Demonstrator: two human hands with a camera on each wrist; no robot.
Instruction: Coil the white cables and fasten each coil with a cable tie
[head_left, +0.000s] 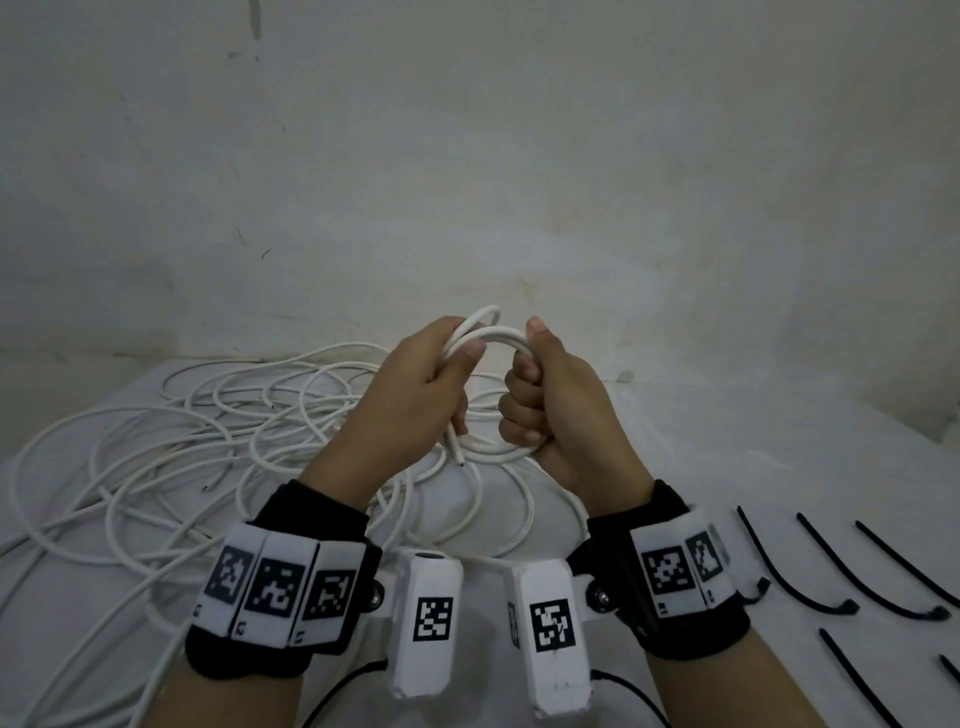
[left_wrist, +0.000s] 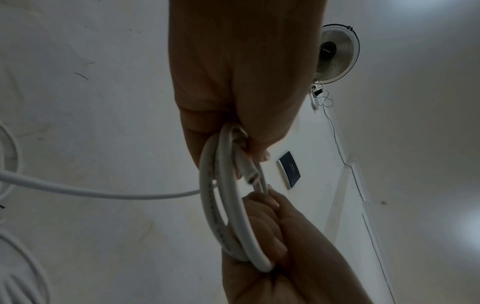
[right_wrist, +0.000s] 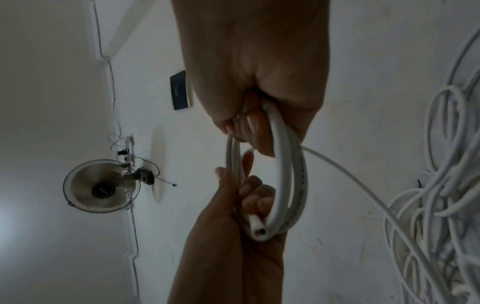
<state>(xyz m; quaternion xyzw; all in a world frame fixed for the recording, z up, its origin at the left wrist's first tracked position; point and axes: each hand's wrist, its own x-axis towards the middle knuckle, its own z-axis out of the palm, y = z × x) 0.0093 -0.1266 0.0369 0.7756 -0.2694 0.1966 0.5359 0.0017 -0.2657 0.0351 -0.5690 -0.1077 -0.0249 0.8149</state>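
**Small coil held in both fists, most of the cable not yet wound**

We are gripping a small coil (head_left: 493, 395) of white cable between both hands, above the near middle of the cloth-covered table (head_left: 727, 441). Our left hand (head_left: 415, 395) is curling round the coil's left side with the thumb pressing on top, and the cut cable end (head_left: 457, 457) is poking out below the fist. Our right hand (head_left: 550, 410) is closing in a full fist round the right side. The free run of cable (right_wrist: 363, 185) is trailing from the coil to the loose tangle (head_left: 208, 441) lying left and far of our hands.

We are judging the risks: the stiff loops may spring open if either fist eases, and the trailing run may snag in the tangle and drag other cables along. The black cable ties (head_left: 831, 571) are lying to the near right, so freeing a hand to fetch one could let the coil unwind.

We are seeing no containers here.
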